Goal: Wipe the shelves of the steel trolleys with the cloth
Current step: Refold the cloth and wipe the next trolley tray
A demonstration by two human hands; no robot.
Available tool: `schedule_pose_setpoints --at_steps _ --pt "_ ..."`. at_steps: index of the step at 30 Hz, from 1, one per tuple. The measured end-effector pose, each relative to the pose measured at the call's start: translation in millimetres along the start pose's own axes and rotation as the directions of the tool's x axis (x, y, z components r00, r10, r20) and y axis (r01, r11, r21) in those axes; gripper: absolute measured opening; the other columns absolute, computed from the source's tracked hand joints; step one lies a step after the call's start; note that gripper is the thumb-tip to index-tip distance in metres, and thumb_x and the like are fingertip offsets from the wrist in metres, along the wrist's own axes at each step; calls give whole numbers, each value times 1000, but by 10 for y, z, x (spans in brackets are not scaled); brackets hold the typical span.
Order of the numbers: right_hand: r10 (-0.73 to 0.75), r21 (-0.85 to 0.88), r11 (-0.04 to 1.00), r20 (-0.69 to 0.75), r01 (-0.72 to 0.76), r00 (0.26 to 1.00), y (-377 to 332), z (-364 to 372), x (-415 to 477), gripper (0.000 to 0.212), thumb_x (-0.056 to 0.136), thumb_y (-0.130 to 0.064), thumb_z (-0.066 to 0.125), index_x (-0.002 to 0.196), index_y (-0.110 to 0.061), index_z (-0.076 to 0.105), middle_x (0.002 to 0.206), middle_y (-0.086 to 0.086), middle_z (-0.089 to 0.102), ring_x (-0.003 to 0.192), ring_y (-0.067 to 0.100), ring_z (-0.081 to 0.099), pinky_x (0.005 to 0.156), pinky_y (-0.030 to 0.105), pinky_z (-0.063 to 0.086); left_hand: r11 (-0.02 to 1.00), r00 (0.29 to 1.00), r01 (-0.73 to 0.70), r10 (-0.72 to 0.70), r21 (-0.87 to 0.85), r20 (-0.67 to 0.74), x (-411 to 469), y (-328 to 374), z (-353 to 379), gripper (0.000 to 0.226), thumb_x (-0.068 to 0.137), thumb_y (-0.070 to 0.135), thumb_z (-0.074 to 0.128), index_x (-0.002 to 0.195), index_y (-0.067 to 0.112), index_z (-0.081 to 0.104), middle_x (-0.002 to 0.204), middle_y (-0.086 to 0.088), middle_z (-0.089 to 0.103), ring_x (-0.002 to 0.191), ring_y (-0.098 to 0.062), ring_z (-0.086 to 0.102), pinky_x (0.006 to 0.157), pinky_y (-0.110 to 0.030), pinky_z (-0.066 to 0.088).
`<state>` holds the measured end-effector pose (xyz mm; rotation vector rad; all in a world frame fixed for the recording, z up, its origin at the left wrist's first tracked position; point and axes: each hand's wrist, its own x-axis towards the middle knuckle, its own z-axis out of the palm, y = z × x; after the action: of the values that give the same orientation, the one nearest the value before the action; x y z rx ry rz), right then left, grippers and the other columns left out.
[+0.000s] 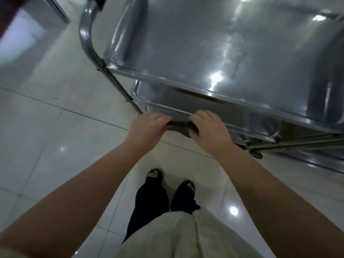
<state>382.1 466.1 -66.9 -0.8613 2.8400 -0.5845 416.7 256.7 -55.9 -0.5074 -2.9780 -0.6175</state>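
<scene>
A steel trolley (115, 71) fills the upper right, its shiny top shelf (204, 43) bare and streaked with light. A lower shelf (167, 107) shows under the near rim. Both hands hold a dark cloth (179, 124) stretched between them in front of the near edge, below the top shelf. My left hand (147, 127) grips the cloth's left end. Gripping its right end is my right hand (208, 129). Most of the cloth is hidden by the fingers.
The trolley's curved tubular handle (85, 34) rises at its left end. Pale glossy floor tiles (55, 127) spread left and below. My feet in dark open-toed shoes (154, 175) stand close to the trolley. A second steel frame's bars (297, 142) show at the right.
</scene>
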Motion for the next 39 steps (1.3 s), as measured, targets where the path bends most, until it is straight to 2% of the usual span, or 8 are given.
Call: schedule_pose_setpoints --at_steps 3,8,13,17,23,28,34,39 --pt "-130 -73 989 16 131 991 -449 -365 368 24 82 -19 65 99 -2 64 99 16 62 92 36 55 82 46 45 997 995 50 -45 58 -91 -149 -39 -574 19 81 6 74 100 6 74 90 -11 72 71 -33 66 56 -36 50" --pt "-355 -66 935 -102 350 929 -1186 -612 983 12 79 -8 58 87 -2 65 86 15 63 79 35 57 72 42 47 965 963 206 -169 165 -210 -469 -396 -1275 14 84 9 74 98 5 73 84 -13 69 70 -34 65 58 -38 51" --pt "-519 -60 854 -68 516 852 -1981 -384 1568 7 76 -1 62 83 -2 64 81 15 62 75 34 58 71 45 48 915 927 337 -280 222 -252 -939 -1037 -1686 11 87 9 71 97 5 70 83 -12 66 71 -33 62 58 -40 51" --pt "-586 -39 810 -19 585 810 -2640 -54 2128 5 80 -3 65 84 -2 65 81 14 62 76 34 56 70 46 48 866 881 451 -392 217 -266 -1281 -1790 -1936 15 96 17 60 105 9 69 93 -9 66 84 -32 62 71 -38 48" --pt "-562 19 827 11 561 827 -3701 362 3283 9 86 -7 59 93 -4 65 88 12 61 86 30 52 81 40 41 828 826 534 -468 169 -314 -1453 -3088 -2605 15 93 17 62 105 11 70 94 -9 66 88 -32 60 75 -39 45" --pt "-517 -12 856 47 518 855 -4274 553 4231 11 86 -9 58 95 -6 64 89 10 59 88 29 50 81 40 38 827 835 529 -466 191 -293 -1260 -4183 -3133 17 93 13 61 107 13 70 95 -6 65 90 -29 56 76 -39 45" --pt "-448 -50 892 26 449 894 -4372 453 5513 12 93 -20 54 100 -17 64 91 1 59 92 21 48 78 32 40 873 891 435 -381 222 -246 -455 -5286 -3557 23 89 17 67 112 14 67 98 -8 59 90 -25 52 77 -36 47" --pt "-407 -41 913 -52 405 912 -4112 223 6712 14 92 -18 54 100 -16 66 92 2 61 92 22 50 81 36 43 870 922 370 -301 326 -243 572 -6002 -3828 26 76 12 79 101 11 71 86 -9 58 76 -27 55 61 -39 52"
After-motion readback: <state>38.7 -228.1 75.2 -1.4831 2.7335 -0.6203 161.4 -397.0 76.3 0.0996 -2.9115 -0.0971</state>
